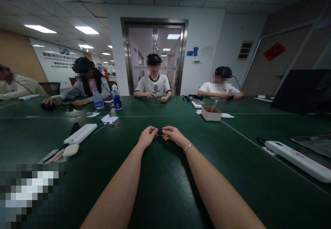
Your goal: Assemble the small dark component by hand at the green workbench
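Both my arms reach out over a dark green table (165, 187). My left hand (147, 136) and my right hand (172, 134) meet at the middle of the table and pinch a small black object (160, 131) between their fingertips. The object is mostly hidden by the fingers, so I cannot tell what it is. A thin bracelet (189, 147) circles my right wrist.
A white power strip (80, 133) lies to the left, another white power strip (300, 160) at the right. A small cardboard box (211, 113) and two water bottles (117, 98) stand farther back. Several other people sit along the far side and left. A laptop (302, 89) sits far right.
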The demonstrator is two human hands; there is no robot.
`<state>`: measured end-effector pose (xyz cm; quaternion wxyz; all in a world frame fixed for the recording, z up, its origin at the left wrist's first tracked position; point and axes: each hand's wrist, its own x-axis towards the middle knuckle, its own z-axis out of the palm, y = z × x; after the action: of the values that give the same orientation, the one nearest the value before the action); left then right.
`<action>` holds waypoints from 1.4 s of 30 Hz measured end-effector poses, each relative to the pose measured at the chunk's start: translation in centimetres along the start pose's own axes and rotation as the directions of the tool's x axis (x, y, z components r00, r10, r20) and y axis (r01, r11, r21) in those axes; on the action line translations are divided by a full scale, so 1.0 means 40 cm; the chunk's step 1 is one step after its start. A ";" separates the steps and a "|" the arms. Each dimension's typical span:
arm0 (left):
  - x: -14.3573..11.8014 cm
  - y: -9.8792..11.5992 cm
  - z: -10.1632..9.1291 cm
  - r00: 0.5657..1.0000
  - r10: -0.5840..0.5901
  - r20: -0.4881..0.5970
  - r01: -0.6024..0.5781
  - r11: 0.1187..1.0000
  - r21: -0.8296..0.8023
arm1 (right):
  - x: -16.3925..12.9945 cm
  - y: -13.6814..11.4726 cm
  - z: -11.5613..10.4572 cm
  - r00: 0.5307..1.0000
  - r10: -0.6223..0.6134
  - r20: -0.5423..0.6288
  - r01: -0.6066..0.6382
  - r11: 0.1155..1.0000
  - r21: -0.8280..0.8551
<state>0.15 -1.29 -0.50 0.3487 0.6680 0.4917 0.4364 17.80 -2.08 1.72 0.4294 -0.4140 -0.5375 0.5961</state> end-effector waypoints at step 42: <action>0.003 -0.010 -0.003 0.997 0.010 -0.078 -0.003 0.996 0.087 | 0.000 0.008 -0.013 0.998 -0.024 0.059 0.022 0.999 0.032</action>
<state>-0.09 -1.04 -0.78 0.2985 0.6666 0.5210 0.4416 18.29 -1.96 1.37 0.4264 -0.3833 -0.5453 0.6115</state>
